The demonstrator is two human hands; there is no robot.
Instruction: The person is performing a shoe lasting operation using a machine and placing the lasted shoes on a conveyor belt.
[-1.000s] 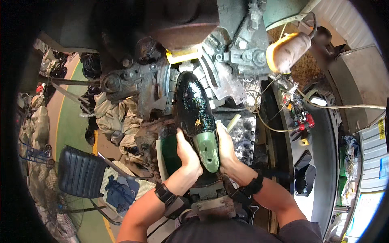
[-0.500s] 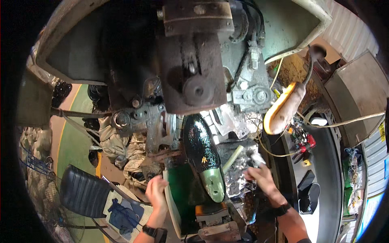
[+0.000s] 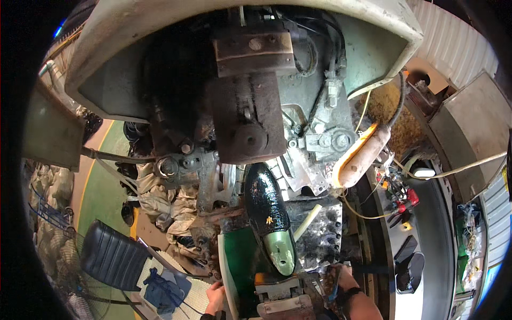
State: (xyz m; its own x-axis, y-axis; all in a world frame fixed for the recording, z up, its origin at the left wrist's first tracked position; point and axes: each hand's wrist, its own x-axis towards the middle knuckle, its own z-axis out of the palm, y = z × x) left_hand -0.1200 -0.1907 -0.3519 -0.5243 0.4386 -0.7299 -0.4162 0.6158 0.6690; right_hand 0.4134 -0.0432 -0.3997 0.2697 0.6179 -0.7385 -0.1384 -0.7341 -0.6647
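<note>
A shoe last (image 3: 280, 250), green at its bare heel, points toward me with a glossy black shoe upper (image 3: 265, 197) over its front. It lies below the machine's dark metal head (image 3: 248, 117). My left hand (image 3: 216, 297) is low, beside the pale edge of a green-lined panel (image 3: 237, 256); its fingers look bent together, and what they hold, if anything, is hidden. Right of the last's heel, my right hand (image 3: 346, 278) reaches in by cluttered metal parts, its fingers mostly hidden. A pale stick (image 3: 308, 221) leans beside the last, over a stained metal plate (image 3: 326, 234).
A lit work lamp (image 3: 362, 157) hangs on a cable at the right. Beyond it runs a dark conveyor belt (image 3: 432, 229), with red-handled tools (image 3: 408, 200) and a black box (image 3: 409, 272) on its near side. At the left stands a black chair (image 3: 114, 250) with blue cloth (image 3: 162, 288).
Both hands have moved down toward the lower edge. The small white thing seen at my right hand is out of sight. The view has shifted slightly; the shoe last stays in the machine.
</note>
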